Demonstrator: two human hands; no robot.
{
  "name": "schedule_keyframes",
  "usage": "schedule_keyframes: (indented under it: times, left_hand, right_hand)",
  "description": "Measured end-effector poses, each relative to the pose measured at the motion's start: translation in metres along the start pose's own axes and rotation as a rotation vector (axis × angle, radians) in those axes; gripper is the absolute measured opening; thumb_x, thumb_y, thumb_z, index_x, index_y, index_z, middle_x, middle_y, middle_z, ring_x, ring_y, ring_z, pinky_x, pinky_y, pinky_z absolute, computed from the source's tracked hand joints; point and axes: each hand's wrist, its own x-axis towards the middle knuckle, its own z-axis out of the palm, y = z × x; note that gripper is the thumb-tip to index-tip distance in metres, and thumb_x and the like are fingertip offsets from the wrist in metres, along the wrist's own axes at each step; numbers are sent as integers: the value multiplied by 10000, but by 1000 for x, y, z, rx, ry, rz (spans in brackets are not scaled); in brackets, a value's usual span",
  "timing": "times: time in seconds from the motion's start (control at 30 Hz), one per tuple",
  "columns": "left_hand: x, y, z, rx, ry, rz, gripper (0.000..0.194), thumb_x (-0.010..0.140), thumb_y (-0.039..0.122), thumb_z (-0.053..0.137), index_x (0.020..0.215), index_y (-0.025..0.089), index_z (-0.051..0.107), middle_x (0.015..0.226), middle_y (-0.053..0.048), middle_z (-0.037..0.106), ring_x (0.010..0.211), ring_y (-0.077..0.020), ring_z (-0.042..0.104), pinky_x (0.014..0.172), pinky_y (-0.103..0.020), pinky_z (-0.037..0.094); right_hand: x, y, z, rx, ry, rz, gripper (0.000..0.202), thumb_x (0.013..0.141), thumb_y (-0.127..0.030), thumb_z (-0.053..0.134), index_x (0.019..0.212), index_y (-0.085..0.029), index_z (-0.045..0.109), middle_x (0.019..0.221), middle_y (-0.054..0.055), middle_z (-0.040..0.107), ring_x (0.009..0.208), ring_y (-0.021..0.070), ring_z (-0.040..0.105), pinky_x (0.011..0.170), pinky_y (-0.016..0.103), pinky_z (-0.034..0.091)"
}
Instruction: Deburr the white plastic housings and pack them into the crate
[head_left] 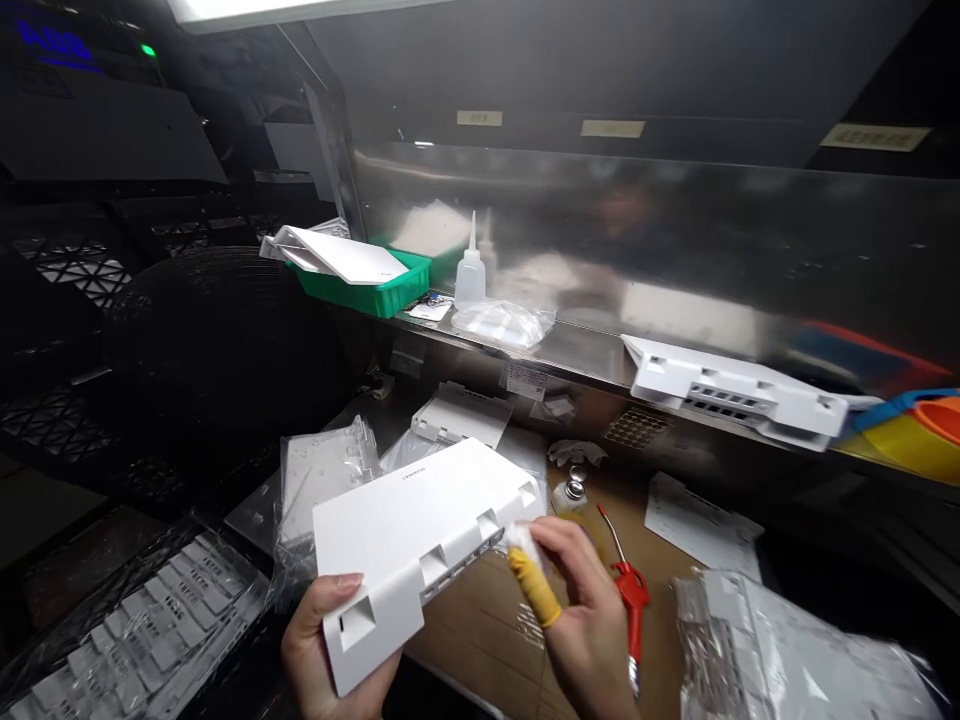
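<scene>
My left hand (319, 635) is closed around the near left corner of a white plastic casing (412, 515), its thumb on top and the other fingers underneath. The casing is tilted, with small "HUAWEI" lettering on its flat face and square notches and slots along the edge toward my right hand. My right hand (589, 620) pinches a small white wipe (523, 542) near that notched edge. A yellow finger cot (534, 590) covers its thumb. Whether the wipe touches the casing, I cannot tell. Beyond the casing lie another white casing (465, 412) and a plastic-wrapped one (319, 470).
A metal shelf holds a green bin (367, 295) with white casings, a squeeze bottle (470, 280) and another casing (739, 395). On the cardboard-covered bench stand a pump bottle (571, 492) and a red air gun (631, 590). Bagged parts (810, 650) lie right, stacked casings (150, 630) left.
</scene>
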Motion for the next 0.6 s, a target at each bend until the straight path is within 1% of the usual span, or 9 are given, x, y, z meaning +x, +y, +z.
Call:
schedule_keyframes:
  times: [0.03, 0.1, 0.17, 0.27, 0.4, 0.47, 0.6]
  left_hand:
    - [-2, -2, -2, -1, -5, -13, 521, 692, 112, 655, 1176, 304, 631, 770, 16, 777, 621, -233, 723, 551, -309, 619]
    - [-6, -5, -5, -3, -23, -38, 531, 718, 96, 659, 1202, 310, 626, 800, 8, 785, 662, -245, 734, 576, -317, 625]
    - [-10, -9, -7, 1, -35, -42, 512, 767, 96, 649, 1229, 316, 625, 826, 3, 792, 689, -249, 740, 588, -313, 623]
    - [-14, -14, -8, -12, -26, -50, 463, 839, 158, 640, 1271, 322, 618, 867, -7, 802, 729, -262, 751, 613, -322, 622]
    - [-12, -15, -10, -17, -15, -134, 495, 849, 223, 658, 1327, 327, 584, 885, -6, 807, 703, -269, 754, 630, -349, 627]
    - [-10, -14, -13, -16, -17, -146, 501, 845, 211, 653, 1327, 324, 575, 856, 0, 801, 679, -263, 747, 633, -349, 631]
    - [-10, -14, -17, -13, -36, -121, 478, 834, 159, 627, 1288, 307, 590, 820, -3, 790, 677, -259, 736, 618, -338, 635]
  right_hand:
    - [-1, -10, 4, -19, 13, -35, 220, 909, -181, 659, 1100, -273, 716, 1044, 40, 701, 956, 186, 690, 806, 262, 566]
    - [0, -19, 8, -82, 45, -88, 193, 909, -160, 655, 1064, -246, 730, 975, 43, 675, 882, 172, 680, 749, 250, 559]
    - [2, -19, 10, -138, 91, -136, 158, 925, -172, 649, 1047, -223, 736, 947, 53, 655, 845, 166, 670, 722, 249, 558]
    - [2, -18, 11, -207, 125, -191, 148, 936, -176, 647, 1048, -216, 736, 938, 62, 648, 841, 168, 667, 723, 257, 566]
    - [-3, -23, 19, -229, 140, -239, 132, 921, -166, 671, 1016, -229, 737, 901, 56, 644, 810, 170, 665, 688, 261, 570]
    - [-8, -26, 24, -209, 120, -238, 135, 912, -163, 682, 1013, -235, 734, 891, 54, 645, 798, 173, 664, 671, 266, 573]
    - [-17, -30, 32, -140, 23, -225, 209, 887, -123, 698, 1067, -227, 715, 910, 53, 646, 788, 163, 663, 654, 255, 577]
